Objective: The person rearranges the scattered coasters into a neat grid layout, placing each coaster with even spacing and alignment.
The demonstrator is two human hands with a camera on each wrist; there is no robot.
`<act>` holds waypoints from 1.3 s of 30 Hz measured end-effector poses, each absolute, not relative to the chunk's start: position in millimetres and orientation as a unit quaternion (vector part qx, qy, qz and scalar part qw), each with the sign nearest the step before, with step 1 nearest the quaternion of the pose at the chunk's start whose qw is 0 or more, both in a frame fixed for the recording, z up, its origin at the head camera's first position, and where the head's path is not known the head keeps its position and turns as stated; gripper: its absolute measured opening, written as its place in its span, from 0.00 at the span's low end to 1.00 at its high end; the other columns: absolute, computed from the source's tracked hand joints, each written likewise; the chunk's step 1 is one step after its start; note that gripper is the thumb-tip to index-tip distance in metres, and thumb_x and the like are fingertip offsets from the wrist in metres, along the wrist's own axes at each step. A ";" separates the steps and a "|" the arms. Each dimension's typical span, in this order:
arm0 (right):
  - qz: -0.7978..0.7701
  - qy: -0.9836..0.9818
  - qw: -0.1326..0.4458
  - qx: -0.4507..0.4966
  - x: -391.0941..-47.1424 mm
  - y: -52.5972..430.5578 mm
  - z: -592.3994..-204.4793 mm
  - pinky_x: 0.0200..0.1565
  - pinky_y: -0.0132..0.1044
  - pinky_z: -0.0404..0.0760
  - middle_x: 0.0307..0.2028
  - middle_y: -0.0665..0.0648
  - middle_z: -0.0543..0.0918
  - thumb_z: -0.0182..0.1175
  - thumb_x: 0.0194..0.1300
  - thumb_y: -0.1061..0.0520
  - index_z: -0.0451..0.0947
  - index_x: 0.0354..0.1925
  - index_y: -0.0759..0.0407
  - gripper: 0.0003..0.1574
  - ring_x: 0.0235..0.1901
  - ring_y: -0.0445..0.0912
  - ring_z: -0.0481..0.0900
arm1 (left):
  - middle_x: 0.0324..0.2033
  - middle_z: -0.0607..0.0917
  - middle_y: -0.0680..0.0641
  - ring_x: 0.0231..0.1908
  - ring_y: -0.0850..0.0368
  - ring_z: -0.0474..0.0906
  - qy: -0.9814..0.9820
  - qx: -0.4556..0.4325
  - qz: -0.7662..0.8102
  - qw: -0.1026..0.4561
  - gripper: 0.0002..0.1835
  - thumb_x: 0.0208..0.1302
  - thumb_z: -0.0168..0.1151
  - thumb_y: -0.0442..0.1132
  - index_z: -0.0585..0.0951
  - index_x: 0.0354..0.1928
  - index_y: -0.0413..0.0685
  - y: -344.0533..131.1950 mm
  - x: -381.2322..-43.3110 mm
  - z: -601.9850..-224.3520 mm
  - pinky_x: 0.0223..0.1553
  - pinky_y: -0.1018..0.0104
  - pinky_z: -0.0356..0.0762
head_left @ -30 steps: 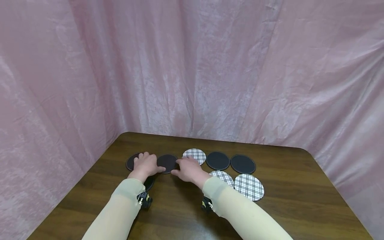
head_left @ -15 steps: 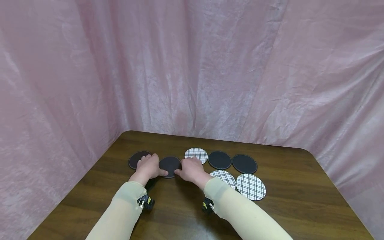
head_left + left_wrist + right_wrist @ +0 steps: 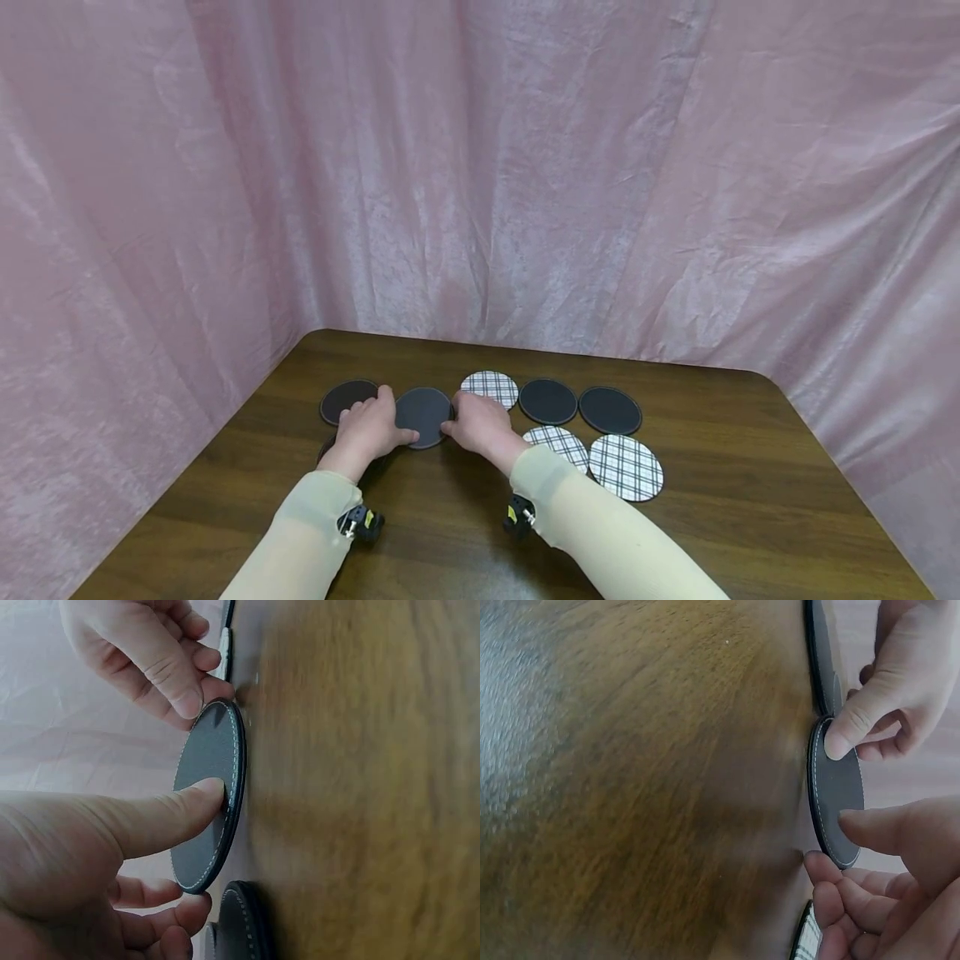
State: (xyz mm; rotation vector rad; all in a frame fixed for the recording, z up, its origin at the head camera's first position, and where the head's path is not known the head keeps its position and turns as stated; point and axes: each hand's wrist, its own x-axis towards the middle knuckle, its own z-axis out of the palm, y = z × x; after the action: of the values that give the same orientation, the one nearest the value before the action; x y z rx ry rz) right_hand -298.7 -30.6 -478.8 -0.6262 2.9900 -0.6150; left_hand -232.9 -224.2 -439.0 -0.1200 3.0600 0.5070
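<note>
A round black coaster with pale stitching along its rim is between my two hands. My left hand pinches its left side, thumb lying on the top face and fingers at the edge. On the opposite side, my right hand pinches the rim between thumb and fingers. In the left wrist view, the coaster's near edge looks slightly raised off the table. Another dark coaster lies just beyond my left hand, and one more is mostly hidden beneath the left wrist. A plaid coaster sits behind my right hand.
To the right lie two dark coasters in the back row and two white plaid coasters in front of them. The brown wooden table has pink curtains behind and at its sides.
Both hands have closed in on the black coaster's edges and now grip it. It has come slightly toward me, and its face looks lighter and more tilted.
</note>
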 end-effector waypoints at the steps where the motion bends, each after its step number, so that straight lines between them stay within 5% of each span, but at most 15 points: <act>1: -0.200 0.959 0.010 -0.198 -305.2 -30.0 -488.1 0.37 0.50 0.81 0.35 0.51 0.87 0.78 0.69 0.42 0.88 0.47 0.55 0.21 0.36 0.52 0.84 | 0.56 0.86 0.27 0.59 0.25 0.79 0.985 -0.038 0.168 0.018 0.52 0.64 0.83 0.54 0.67 0.74 0.24 -224.3 -232.0 -439.7 0.60 0.31 0.71; 4: -0.227 0.956 0.012 -0.186 -308.0 -25.9 -494.6 0.38 0.49 0.82 0.41 0.51 0.89 0.76 0.71 0.40 0.88 0.54 0.54 0.24 0.37 0.50 0.84 | 0.54 0.87 0.29 0.56 0.27 0.81 0.983 -0.034 0.182 0.012 0.49 0.64 0.83 0.53 0.69 0.72 0.25 -223.4 -230.5 -441.2 0.56 0.34 0.71; 12: -0.246 0.959 0.008 -0.140 -270.0 -11.9 -437.4 0.46 0.53 0.83 0.45 0.54 0.90 0.76 0.73 0.48 0.85 0.56 0.56 0.21 0.41 0.53 0.86 | 0.47 0.87 0.36 0.50 0.32 0.82 0.978 -0.019 0.207 -0.001 0.40 0.64 0.83 0.54 0.74 0.62 0.32 -215.1 -232.3 -440.3 0.51 0.39 0.71; 19: -0.238 0.963 0.002 -0.129 -265.5 5.7 -431.2 0.45 0.53 0.81 0.34 0.49 0.86 0.77 0.72 0.45 0.82 0.53 0.52 0.20 0.33 0.48 0.82 | 0.47 0.87 0.37 0.49 0.34 0.82 0.974 -0.010 0.227 0.001 0.38 0.64 0.83 0.55 0.74 0.60 0.34 -201.4 -236.1 -442.6 0.53 0.38 0.71; 30: -0.246 0.961 -0.001 -0.126 -268.3 33.8 -436.4 0.43 0.52 0.81 0.36 0.50 0.89 0.78 0.70 0.48 0.82 0.49 0.53 0.18 0.36 0.48 0.86 | 0.46 0.87 0.38 0.50 0.35 0.83 0.973 -0.003 0.232 0.000 0.38 0.63 0.84 0.55 0.75 0.61 0.36 -175.8 -237.1 -446.0 0.52 0.40 0.73; 36: -0.251 0.954 -0.030 -0.159 -303.9 54.5 -491.6 0.39 0.50 0.80 0.35 0.45 0.86 0.78 0.68 0.40 0.80 0.44 0.48 0.20 0.34 0.44 0.83 | 0.45 0.87 0.39 0.48 0.37 0.84 0.975 0.012 0.223 -0.007 0.36 0.63 0.84 0.55 0.76 0.59 0.39 -164.8 -233.7 -448.3 0.51 0.41 0.73; 39: -0.247 0.956 -0.025 -0.154 -295.7 55.8 -484.9 0.37 0.49 0.78 0.33 0.44 0.83 0.79 0.68 0.41 0.79 0.43 0.48 0.21 0.32 0.43 0.80 | 0.45 0.88 0.39 0.49 0.37 0.84 0.975 0.020 0.219 -0.010 0.36 0.63 0.84 0.54 0.76 0.59 0.39 -161.8 -231.5 -448.4 0.52 0.40 0.73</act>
State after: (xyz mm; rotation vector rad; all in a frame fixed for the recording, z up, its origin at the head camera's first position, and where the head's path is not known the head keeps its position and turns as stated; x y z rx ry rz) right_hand -295.7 55.8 -484.9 -0.4922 3.0530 -0.7872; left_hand -231.5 -161.8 -448.4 0.0645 3.0840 0.6930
